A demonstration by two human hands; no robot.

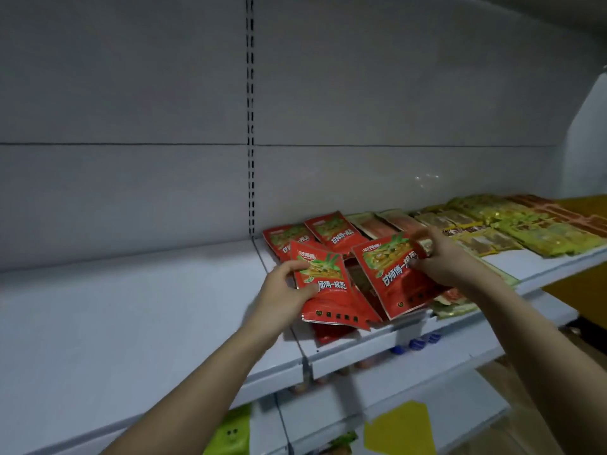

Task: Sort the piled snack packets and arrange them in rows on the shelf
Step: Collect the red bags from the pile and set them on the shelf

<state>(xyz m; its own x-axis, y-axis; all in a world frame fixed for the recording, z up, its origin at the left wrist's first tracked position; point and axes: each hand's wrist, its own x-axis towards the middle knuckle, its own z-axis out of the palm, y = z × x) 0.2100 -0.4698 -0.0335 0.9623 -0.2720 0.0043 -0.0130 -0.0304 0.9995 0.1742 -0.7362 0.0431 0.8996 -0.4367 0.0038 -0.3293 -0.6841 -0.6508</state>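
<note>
A: Head view, counts?
B: Four red packets clear: my left hand (282,287) pinches one (323,290), my right hand (440,257) grips another (399,274), two (335,233) behind, mid-frame on the shelf (131,323).

A shop: white metal shelf (131,323) units with a slotted upright (250,126) on the back panel, many identical red snack packets (331,236) and rows of yellow-green packets (512,224) laid out for sale, and more goods on the lower shelf (410,399).
</note>
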